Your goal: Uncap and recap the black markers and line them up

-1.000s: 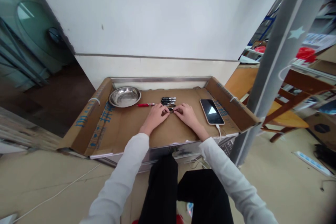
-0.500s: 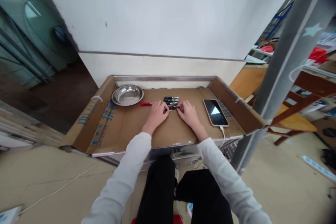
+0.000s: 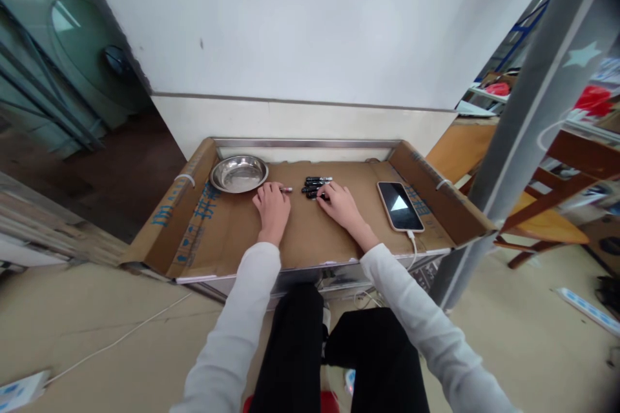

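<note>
My left hand (image 3: 272, 208) has its fingers curled over the red pen, just right of a shiny metal bowl (image 3: 239, 174). Only one end of the red pen (image 3: 287, 190) sticks out past the fingers; the rest is hidden beneath them. Several black pens (image 3: 317, 179) lie side by side in a small stack at the middle of the cardboard. At the near side of that row, the thumb and fingers of my right hand (image 3: 341, 205) are closed on the nearest black pen (image 3: 311, 195), partly covering it.
A phone (image 3: 400, 206) with a white charging cable (image 3: 413, 248) lies to the right. The cardboard-lined table (image 3: 232, 239) has raised side flaps, and a white wall (image 3: 310, 32) rises behind it. A grey metal post (image 3: 513, 116) stands at the right corner.
My left hand has moved left, away from the black pens, onto the red pen. My right hand stays at the black pens, its fingertips slightly further left.
</note>
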